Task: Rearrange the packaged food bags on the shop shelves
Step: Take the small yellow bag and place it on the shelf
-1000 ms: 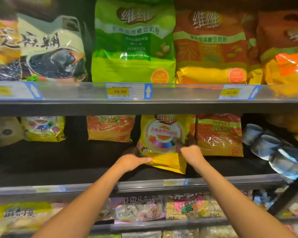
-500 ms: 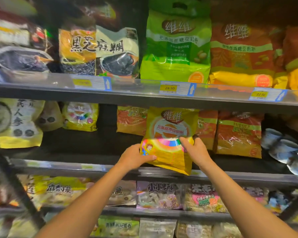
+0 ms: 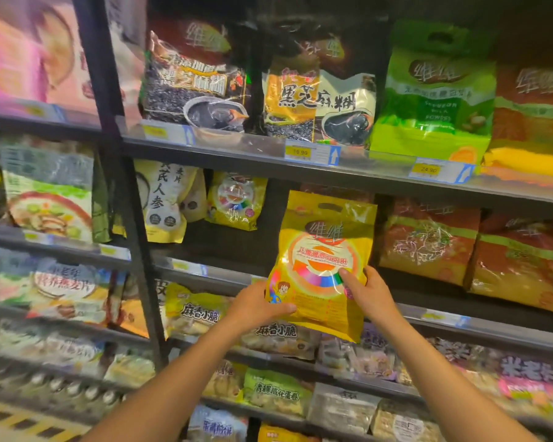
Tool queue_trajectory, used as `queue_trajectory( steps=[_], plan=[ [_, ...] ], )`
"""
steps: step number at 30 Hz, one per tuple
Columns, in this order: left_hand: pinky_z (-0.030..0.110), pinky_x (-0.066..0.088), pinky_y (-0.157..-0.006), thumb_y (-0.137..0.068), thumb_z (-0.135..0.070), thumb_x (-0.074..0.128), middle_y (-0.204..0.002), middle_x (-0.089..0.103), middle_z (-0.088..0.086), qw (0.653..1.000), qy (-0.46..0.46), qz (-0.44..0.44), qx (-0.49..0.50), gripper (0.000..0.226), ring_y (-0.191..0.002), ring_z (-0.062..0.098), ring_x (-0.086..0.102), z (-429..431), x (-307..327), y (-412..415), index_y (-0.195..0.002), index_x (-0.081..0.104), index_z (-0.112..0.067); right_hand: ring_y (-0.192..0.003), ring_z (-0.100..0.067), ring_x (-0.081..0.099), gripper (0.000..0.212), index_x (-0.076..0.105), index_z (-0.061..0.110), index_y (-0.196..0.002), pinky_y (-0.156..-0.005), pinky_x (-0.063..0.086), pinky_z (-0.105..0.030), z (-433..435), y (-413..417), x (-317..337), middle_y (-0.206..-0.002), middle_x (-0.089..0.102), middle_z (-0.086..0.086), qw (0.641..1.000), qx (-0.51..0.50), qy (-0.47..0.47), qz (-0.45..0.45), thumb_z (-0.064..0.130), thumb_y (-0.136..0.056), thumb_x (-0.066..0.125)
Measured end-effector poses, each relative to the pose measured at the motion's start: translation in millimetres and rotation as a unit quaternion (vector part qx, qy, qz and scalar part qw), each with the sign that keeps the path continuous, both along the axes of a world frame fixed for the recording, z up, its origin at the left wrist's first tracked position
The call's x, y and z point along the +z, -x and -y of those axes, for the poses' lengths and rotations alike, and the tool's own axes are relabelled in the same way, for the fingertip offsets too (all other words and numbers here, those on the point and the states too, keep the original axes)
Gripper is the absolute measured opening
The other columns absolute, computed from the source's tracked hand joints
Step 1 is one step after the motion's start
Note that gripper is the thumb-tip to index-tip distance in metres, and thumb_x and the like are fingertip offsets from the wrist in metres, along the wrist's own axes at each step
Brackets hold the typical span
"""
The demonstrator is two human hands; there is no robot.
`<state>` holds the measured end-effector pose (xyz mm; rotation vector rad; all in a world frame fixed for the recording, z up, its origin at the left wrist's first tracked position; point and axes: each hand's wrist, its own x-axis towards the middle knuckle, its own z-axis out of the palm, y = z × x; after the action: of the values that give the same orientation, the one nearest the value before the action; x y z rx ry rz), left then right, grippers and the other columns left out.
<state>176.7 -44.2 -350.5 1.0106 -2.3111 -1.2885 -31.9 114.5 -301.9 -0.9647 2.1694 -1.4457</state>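
Two bare forearms reach up from the bottom of the frame, and both hands are closed on the yellow bag (image 3: 323,266), right of centre. Left hand (image 3: 256,309) clamps the bag's lower left corner, thumb across the front; right hand (image 3: 369,293) pinches the lower right edge, thumb pressed on the coloured ring print. The bag hangs upright, long axis vertical with the top leaning slightly right, held out in front of the middle shelf (image 3: 224,277) and, it looks to me, clear of it, bottom edge dipping past the shelf lip. Here's what matters: behind and to its left is a dark gap on that shelf, and further left at the back sits a twin bag (image 3: 235,200) of the same print. My guess is the bag goes leftward, so the left hand leads, being nearer that gap. Orange bags (image 3: 428,247) stand just right of it. Above, the green bag (image 3: 434,97) fills the upper right
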Motion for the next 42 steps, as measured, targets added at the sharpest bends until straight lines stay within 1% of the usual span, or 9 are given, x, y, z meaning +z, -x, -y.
queue_trajectory(
  steps=[5, 9, 13, 17, 21, 28, 33, 37, 42],
  plan=[
    [0.044, 0.059, -0.093, -0.056, -0.077, 0.077, -0.095, 0.077, -0.019, 1.0, -0.012, 0.004, 0.012, 0.053, -0.093, 0.006, 0.072, 7.4, -8.9, -62.9, -0.094, 0.073, -0.039, -0.12, -0.023, 0.064, 0.078, 0.048, 0.016, -0.147, -0.101, 0.054, -0.049, 17.5, -54.5, -10.7, -0.139, 0.064, -0.002, 1.0, 0.015, -0.004, 0.02, 0.063, -0.087, 0.067],
    [0.041, 0.058, -0.093, -0.068, -0.067, 0.081, -0.098, 0.077, -0.018, 0.999, -0.018, 0.004, 0.039, 0.043, -0.094, 0.006, 0.071, 13.4, -15.0, -104.7, -0.097, 0.074, -0.037, -0.119, -0.021, 0.065, 0.109, 0.047, 0.017, -0.147, -0.099, 0.056, -0.049, 38.0, -83.0, -23.2, -0.136, 0.065, 0.001, 0.997, 0.057, -0.01, 0.047, 0.085, -0.065, 0.069],
    [0.044, 0.057, -0.095, -0.061, -0.077, 0.077, -0.1, 0.077, -0.02, 0.998, -0.022, -0.004, 0.051, 0.057, -0.097, 0.008, 0.072, 28.2, -17.2, -133.1, -0.103, 0.074, -0.038, -0.102, -0.01, 0.068, 0.061, 0.055, 0.018, -0.134, -0.078, 0.055, -0.028, 62.5, -117.7, -17.5, -0.119, 0.071, 0.004, 0.993, 0.09, -0.009, 0.079, 0.041, -0.084, 0.081],
    [0.035, 0.056, -0.088, -0.076, -0.059, 0.081, -0.098, 0.076, -0.019, 0.998, -0.007, 0.0, 0.069, 0.033, -0.093, 0.003, 0.069, 45.7, -6.7, -148.9, -0.1, 0.073, -0.037, -0.108, -0.017, 0.072, 0.086, 0.058, 0.028, -0.131, -0.098, 0.057, -0.051, 91.5, -124.6, -23.0, -0.118, 0.075, 0.007, 0.989, 0.113, -0.013, 0.095, 0.053, -0.056, 0.094],
    [0.033, 0.056, -0.085, -0.081, -0.054, 0.08, -0.1, 0.074, -0.02, 0.997, 0.011, -0.005, 0.07, 0.028, -0.093, 0.0, 0.067, 74.1, 1.0, -152.3, -0.103, 0.07, -0.039, -0.114, -0.016, 0.066, 0.091, 0.05, 0.028, -0.141, -0.098, 0.054, -0.041, 124.5, -124.2, -15.1, -0.128, 0.068, 0.009, 0.989, 0.136, -0.021, 0.051, 0.049, -0.065, 0.094],
    [0.025, 0.043, -0.061, -0.082, -0.059, 0.077, -0.085, 0.066, -0.012, 0.995, 0.02, 0.002, 0.094, 0.033, -0.077, 0.006, 0.063, 138.8, 18.2, -128.3, -0.09, 0.063, -0.031, -0.097, -0.012, 0.069, 0.064, 0.061, 0.02, -0.122, -0.075, 0.057, -0.029, 189.5, -95.7, -3.0, -0.111, 0.071, 0.003, 0.989, 0.131, -0.019, 0.067, 0.036, -0.07, 0.094],
    [0.029, 0.037, -0.062, -0.081, -0.06, 0.077, -0.069, 0.06, -0.004, 0.994, -0.01, -0.029, 0.102, 0.048, -0.064, 0.012, 0.058, 179.7, 32.3, -104.9, -0.086, 0.065, -0.014, -0.084, -0.018, 0.071, 0.04, 0.071, 0.011, -0.088, -0.073, 0.057, -0.033, 232.7, -70.7, 7.9, -0.091, 0.074, -0.005, 0.987, 0.122, -0.048, 0.096, 0.04, -0.072, 0.091],
    [0.028, 0.034, -0.058, -0.081, -0.053, 0.081, -0.06, 0.054, -0.01, 0.992, -0.007, -0.006, 0.128, 0.044, -0.06, 0.012, 0.051, 208.3, 38.7, -83.7, -0.083, 0.058, -0.016, -0.115, -0.02, 0.064, 0.067, 0.062, 0.018, -0.132, -0.102, 0.051, -0.037, 259.0, -49.8, 7.3, -0.122, 0.068, 0.0, 0.975, 0.178, -0.043, 0.122, 0.034, -0.073, 0.089],
    [0.044, 0.058, -0.094, -0.043, -0.081, 0.078, -0.113, 0.074, 0.001, 0.989, 0.003, 0.041, 0.141, 0.099, -0.103, 0.021, 0.069, 256.7, 21.9, -57.3, -0.119, 0.069, -0.018, -0.113, -0.003, 0.06, 0.101, 0.036, 0.031, -0.149, -0.093, 0.05, -0.026, 296.6, -25.2, -5.9, -0.124, 0.063, 0.013, 0.975, 0.222, -0.012, 0.029, 0.006, -0.068, 0.092]
  ],
)
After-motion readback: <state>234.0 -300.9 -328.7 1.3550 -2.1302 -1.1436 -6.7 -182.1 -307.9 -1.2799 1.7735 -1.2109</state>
